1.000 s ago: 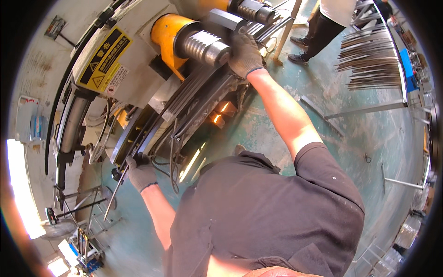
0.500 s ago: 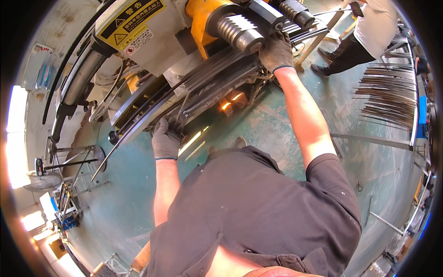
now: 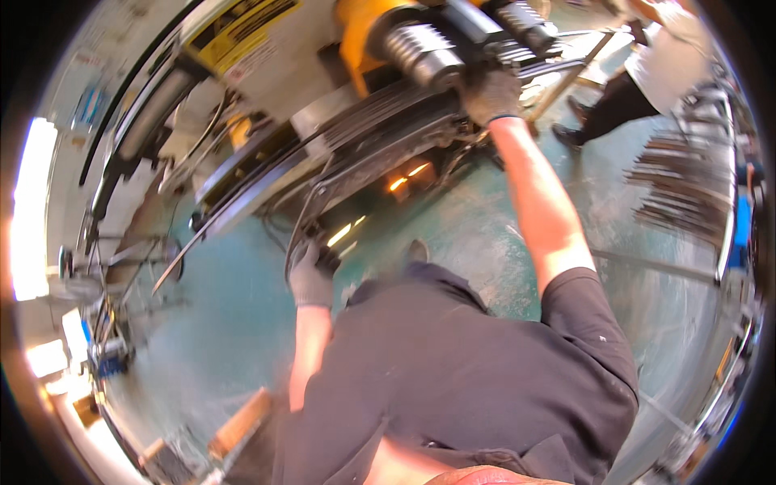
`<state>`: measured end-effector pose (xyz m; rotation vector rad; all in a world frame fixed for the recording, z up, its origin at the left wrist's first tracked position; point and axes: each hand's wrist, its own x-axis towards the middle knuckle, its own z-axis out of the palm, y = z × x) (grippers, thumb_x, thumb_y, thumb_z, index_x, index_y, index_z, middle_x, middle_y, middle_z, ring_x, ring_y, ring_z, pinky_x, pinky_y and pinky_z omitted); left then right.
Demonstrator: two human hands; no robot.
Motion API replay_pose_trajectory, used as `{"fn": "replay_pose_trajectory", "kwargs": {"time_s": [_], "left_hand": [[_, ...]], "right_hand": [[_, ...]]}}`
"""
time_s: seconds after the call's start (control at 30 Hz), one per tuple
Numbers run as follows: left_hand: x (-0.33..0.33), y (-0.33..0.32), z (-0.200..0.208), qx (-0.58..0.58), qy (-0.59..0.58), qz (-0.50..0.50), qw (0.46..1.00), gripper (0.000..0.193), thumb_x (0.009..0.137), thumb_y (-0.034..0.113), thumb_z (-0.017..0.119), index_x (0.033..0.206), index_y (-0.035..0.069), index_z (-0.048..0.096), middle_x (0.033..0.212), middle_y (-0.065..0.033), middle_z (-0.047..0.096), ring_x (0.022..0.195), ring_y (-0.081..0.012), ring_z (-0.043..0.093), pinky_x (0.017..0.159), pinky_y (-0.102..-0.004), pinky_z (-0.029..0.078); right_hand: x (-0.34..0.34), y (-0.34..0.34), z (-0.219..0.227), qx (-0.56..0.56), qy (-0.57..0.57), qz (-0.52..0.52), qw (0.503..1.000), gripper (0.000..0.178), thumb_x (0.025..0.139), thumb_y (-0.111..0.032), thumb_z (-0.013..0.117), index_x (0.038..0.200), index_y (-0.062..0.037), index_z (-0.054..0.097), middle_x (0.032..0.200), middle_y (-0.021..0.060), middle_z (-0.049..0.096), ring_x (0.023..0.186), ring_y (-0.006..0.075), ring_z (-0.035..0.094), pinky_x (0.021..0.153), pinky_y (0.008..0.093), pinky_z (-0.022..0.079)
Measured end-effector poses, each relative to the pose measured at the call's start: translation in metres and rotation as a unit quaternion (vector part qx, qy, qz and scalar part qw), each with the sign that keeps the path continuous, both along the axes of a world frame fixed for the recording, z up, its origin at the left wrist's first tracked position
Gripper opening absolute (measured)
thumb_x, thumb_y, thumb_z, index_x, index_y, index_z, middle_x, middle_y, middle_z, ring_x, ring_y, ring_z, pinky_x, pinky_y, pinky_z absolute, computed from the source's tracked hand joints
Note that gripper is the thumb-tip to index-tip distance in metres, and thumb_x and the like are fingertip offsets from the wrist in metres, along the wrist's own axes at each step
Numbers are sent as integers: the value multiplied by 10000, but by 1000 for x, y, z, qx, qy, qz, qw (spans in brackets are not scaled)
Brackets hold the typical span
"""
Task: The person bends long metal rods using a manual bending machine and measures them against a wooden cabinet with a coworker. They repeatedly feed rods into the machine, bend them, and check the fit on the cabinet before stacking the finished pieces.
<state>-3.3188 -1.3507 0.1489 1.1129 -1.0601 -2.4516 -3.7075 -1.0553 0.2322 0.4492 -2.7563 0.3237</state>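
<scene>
My left hand (image 3: pixel 314 276), in a grey work glove, has moved clear of the machine's front edge and is closed around the lower end of a thin bent dark metal rod (image 3: pixel 301 217). The rod's other end reaches up to the machine bed (image 3: pixel 356 174). My right hand (image 3: pixel 491 97), gloved too, is at the machine head beside a ribbed metal cylinder (image 3: pixel 424 55) and under a dark block (image 3: pixel 473 20). Its fingers curl over something there, but blur and the machine parts hide what it is. Several long dark rods (image 3: pixel 380 109) lie side by side along the bed.
An orange machine bracket (image 3: pixel 352 44) stands behind the cylinder. Rods (image 3: pixel 683 182) fill a rack at the right. Another person (image 3: pixel 667 69) stands at the upper right. A fan (image 3: pixel 73 279) is at the left, and a wooden piece (image 3: pixel 241 422) lies lower left.
My left hand has moved back toward me and slightly right, drawing the bent rod's end away from the machine. My right hand stays at the machine head. The whole view has shifted a little.
</scene>
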Motion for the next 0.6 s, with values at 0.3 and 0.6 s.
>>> {"fn": "replay_pose_trajectory", "kwargs": {"time_s": [0.3, 0.6], "left_hand": [[101, -1, -92, -54, -140, -45, 988, 167, 1052, 151, 643, 1162, 28, 622, 905, -124, 709, 724, -267, 693, 663, -415, 596], [212, 25, -204, -189, -274, -272, 903, 149, 974, 90, 680, 1097, 6, 668, 846, -125, 717, 652, -228, 700, 544, -369, 572]], "right_hand": [[187, 78, -118, -182, 17, -52, 982, 535, 931, -326, 742, 1376, -54, 622, 1395, 198, 643, 1325, 402, 568, 1164, 521, 413], [651, 299, -415, 107, -639, -125, 752, 359, 833, -401, 704, 1040, -137, 831, 1158, 163, 767, 1115, 332, 746, 870, 448, 576]]}}
